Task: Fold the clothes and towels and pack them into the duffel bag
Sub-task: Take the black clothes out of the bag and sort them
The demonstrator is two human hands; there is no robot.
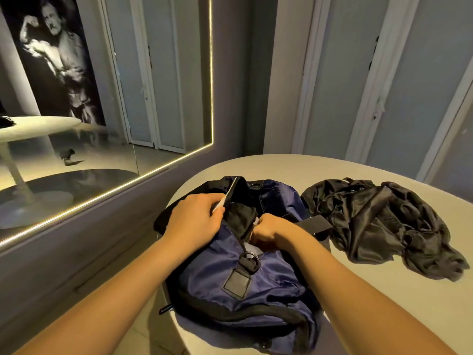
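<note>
Head view: a navy duffel bag (238, 280) lies slumped on the near edge of a round white surface (358, 303), and both bare hands work at its mouth. The left hand (194, 221) has its fingers curled round a flat stiff panel (227, 194), dark with a pale edge, which stands tilted out of the opening. The right hand (268, 233) is balled just beside it, fingers curled tight on the bag's edge, though from my remote seat I cannot tell whether they pinch fabric or a zip pull. A heap of black clothes (378, 221) sits crumpled and unfolded just to the right of the bag, near one of its black straps. I judge the step in hand to be opening and readying the bag; no folding has begun. Next, as I read it, the mouth must be spread wide and left open, and then the hands must reach to the black heap and lay one garment flat.
</note>
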